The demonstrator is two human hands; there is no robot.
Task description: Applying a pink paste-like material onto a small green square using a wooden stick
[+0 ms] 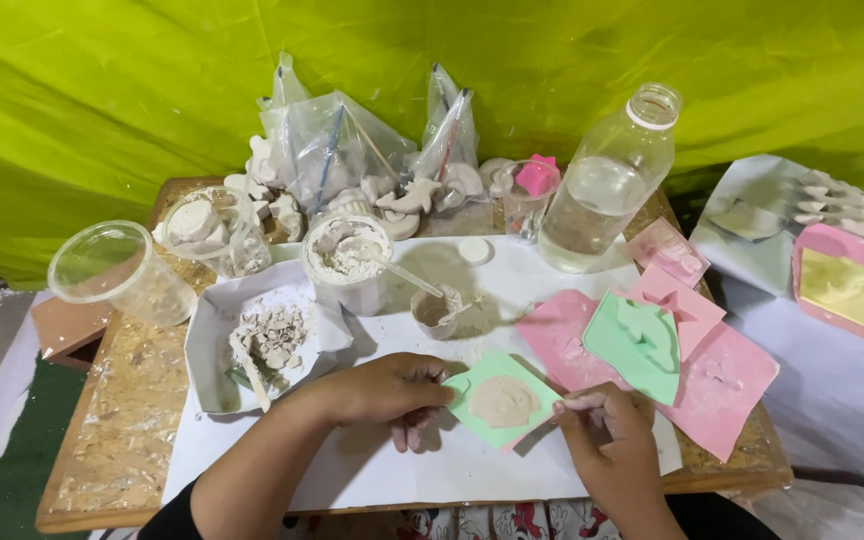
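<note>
A small green square mould (501, 398) filled with pale beige plaster lies on white paper (372, 470) in front of me. My left hand (392, 390) grips its left edge with curled fingers. My right hand (602, 430) pinches its right corner. Just behind the mould stands a small cup (437, 312) of wet plaster with a stirrer in it. A bigger tub (347, 262) of white powder holds a clear spoon.
Pink and green moulds (642, 340) lie stacked to the right. A clear water bottle (607, 185) stands behind them, with bags of plaster figures (352, 160) at the back. An empty clear cup (117, 270) overhangs the left table edge. Plaster scraps (272, 335) lie on folded paper.
</note>
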